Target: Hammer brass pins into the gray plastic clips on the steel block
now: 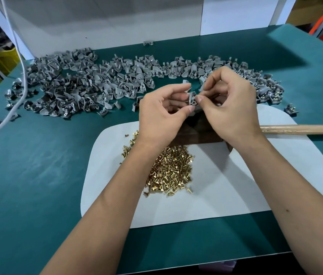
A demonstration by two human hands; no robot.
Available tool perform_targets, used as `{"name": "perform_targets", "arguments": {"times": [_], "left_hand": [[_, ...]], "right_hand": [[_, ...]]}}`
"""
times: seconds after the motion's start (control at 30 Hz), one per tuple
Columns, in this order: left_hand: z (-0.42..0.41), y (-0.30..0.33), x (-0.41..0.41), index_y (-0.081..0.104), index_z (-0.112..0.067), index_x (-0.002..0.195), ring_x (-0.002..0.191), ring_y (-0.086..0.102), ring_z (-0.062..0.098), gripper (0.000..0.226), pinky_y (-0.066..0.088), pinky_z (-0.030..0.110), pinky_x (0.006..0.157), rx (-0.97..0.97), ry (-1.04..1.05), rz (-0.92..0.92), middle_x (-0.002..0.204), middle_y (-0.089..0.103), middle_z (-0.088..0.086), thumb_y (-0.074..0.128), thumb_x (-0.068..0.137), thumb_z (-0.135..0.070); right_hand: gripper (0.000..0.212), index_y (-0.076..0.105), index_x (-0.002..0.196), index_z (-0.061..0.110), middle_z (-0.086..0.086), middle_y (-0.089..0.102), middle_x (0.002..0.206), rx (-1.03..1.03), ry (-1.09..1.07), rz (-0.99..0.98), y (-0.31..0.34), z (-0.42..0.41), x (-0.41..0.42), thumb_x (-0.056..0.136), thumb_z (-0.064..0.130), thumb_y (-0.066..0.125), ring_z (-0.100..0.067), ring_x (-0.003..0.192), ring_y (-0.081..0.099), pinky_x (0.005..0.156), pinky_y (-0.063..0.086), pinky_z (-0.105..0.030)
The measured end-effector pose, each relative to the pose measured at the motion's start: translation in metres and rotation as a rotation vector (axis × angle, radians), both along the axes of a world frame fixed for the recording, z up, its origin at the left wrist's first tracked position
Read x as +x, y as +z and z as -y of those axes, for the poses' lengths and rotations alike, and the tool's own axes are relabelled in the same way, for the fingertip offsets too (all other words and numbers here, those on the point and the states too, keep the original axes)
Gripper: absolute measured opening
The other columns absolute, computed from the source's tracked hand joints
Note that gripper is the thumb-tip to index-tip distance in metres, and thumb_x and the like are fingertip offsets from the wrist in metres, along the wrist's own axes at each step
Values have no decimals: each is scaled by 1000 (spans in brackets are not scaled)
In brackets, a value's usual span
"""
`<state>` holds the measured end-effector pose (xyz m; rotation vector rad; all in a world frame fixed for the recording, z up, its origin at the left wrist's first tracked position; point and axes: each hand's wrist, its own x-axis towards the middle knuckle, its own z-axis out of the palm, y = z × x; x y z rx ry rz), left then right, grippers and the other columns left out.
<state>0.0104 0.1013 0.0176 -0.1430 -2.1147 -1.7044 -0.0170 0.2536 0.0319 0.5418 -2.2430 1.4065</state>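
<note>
My left hand [161, 114] pinches a gray plastic clip [192, 97] just above the dark steel block [193, 132], which my hands mostly hide. My right hand [230, 108] has its fingertips curled onto the same clip from the right; whether a brass pin sits between them I cannot tell. A heap of brass pins [169, 169] lies on the white mat [246, 175] below my wrists. The hammer's wooden handle [303, 129] lies on the mat to the right, its head hidden behind my right hand.
Several loose gray clips [89, 84] are spread in a wide band across the green table [27, 175] behind my hands, with clips holding pins at the right end [271, 92]. A gray cable [20, 76] runs down the left side. White panels stand at the back.
</note>
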Motion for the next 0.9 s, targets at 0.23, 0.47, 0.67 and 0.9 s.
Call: {"name": "perform_targets", "arguments": {"times": [0.23, 0.47, 0.67, 0.9], "left_hand": [[8, -1, -2, 75, -4, 108, 84, 72, 20, 35, 59, 29, 84, 20, -23, -27, 96, 77, 9, 84, 76, 7], [11, -2, -3, 74, -3, 109, 95, 76, 22, 35, 60, 34, 91, 49, -90, -28, 102, 78, 11, 84, 76, 5], [13, -2, -5, 77, -3, 109, 84, 76, 24, 21, 60, 32, 79, 83, -105, -26, 93, 79, 10, 77, 89, -10], [14, -4, -7, 75, -10, 113, 97, 76, 24, 32, 60, 38, 91, 87, -129, -46, 102, 79, 9, 81, 83, -1]], "right_hand": [[18, 68, 102, 10, 5, 76, 87, 22, 128, -4, -1, -7, 0, 86, 6, 74, -5, 89, 73, 85, 60, -34], [11, 78, 97, 14, 6, 75, 89, 139, 51, -136, 0, -6, 1, 87, 12, 74, -4, 85, 70, 82, 57, -25], [10, 78, 99, 9, 2, 74, 94, 181, 34, -198, 3, -5, 2, 92, 13, 71, -11, 91, 67, 86, 55, -31], [12, 76, 102, 7, 1, 73, 92, 128, 30, -86, 1, -3, 0, 95, 11, 67, -12, 88, 67, 83, 54, -28]]}}
